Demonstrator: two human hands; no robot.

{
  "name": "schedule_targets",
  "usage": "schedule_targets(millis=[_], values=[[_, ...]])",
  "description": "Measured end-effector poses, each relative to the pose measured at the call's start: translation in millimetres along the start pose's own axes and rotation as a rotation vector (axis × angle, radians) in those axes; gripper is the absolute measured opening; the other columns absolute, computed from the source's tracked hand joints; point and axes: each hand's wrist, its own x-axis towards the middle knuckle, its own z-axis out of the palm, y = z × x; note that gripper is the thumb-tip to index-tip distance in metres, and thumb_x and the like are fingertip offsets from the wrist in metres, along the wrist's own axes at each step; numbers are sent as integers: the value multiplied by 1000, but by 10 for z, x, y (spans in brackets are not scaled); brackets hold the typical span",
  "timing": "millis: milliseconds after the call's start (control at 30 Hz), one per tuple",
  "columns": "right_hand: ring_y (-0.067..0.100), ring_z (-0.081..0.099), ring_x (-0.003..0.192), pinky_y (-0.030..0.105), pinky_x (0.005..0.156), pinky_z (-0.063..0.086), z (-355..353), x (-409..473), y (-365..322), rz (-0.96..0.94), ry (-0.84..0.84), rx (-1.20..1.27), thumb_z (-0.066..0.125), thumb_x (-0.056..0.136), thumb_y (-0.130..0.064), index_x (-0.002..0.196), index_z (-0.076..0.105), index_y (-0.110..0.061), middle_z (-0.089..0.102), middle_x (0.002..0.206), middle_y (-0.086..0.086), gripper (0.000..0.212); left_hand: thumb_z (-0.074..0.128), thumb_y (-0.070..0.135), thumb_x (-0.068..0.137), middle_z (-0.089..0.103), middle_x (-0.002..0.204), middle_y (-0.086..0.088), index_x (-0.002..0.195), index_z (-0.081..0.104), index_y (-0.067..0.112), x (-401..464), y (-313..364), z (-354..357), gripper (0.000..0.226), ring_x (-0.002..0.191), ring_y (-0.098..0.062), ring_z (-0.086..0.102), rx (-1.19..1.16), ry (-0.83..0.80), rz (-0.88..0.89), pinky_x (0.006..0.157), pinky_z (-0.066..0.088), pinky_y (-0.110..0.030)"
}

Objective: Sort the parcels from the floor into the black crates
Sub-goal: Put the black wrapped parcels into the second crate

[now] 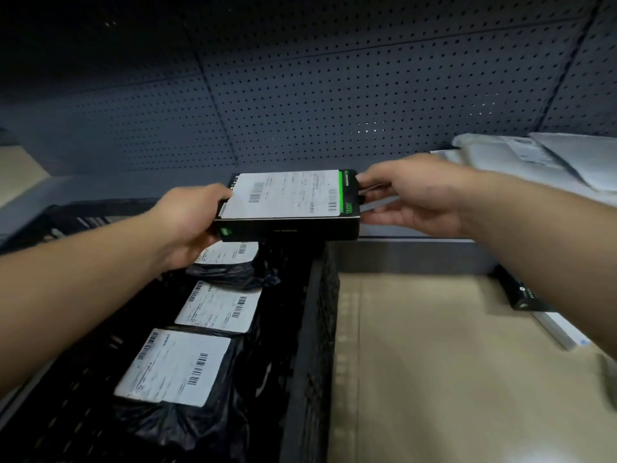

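A flat black box parcel (287, 208) with a white shipping label and green trim hovers level over the far end of a black crate (317, 329). My left hand (190, 222) grips its left end, thumb on top. My right hand (414, 195) holds its right end, fingers along that edge. Inside the crate lie three black bag parcels with white labels, one at the near end (173, 369), one in the middle (217, 309) and one at the far end (230, 262), partly hidden under the box.
A dark pegboard wall (300, 105) stands behind the crate. Pale parcels (534, 158) pile up at the right against the wall. On the beige floor (434, 362) to the right lie a black box (521, 292) and a white one (561, 329).
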Motion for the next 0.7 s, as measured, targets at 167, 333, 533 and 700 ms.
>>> schedule_targets(millis=[167,333,533,700], values=[[20,73,72,35,77,63,521,3,102,59,-71,-2,62,94,-13,99,70,-5,72,75,3,12,65,11,89,79,91,-10,87,79,4,40,-313,-443,16,74,-20,77,-10,35,-26,56,60,-32],[15,72,82,22,60,59,1037,51,311,120,-24,-37,64,90,-11,98,69,-10,75,89,-1,9,61,18,94,80,87,-5,85,79,12,87,-580,-794,20,66,-12,75,60,79,-70,53,58,-26],[7,64,88,19,69,59,1564,70,640,216,-23,-94,63,89,-8,96,65,-17,65,87,-12,11,61,27,96,75,90,-7,103,75,15,156,-918,-1133,20,77,-24,71,261,162,-143,73,62,-38],[6,67,95,26,85,59,1853,96,859,258,-73,-135,60,88,-11,100,70,-16,74,99,-13,17,57,26,91,70,83,-2,87,73,11,138,-1133,-1241,23,84,-23,65,736,178,-61,65,49,-25]])
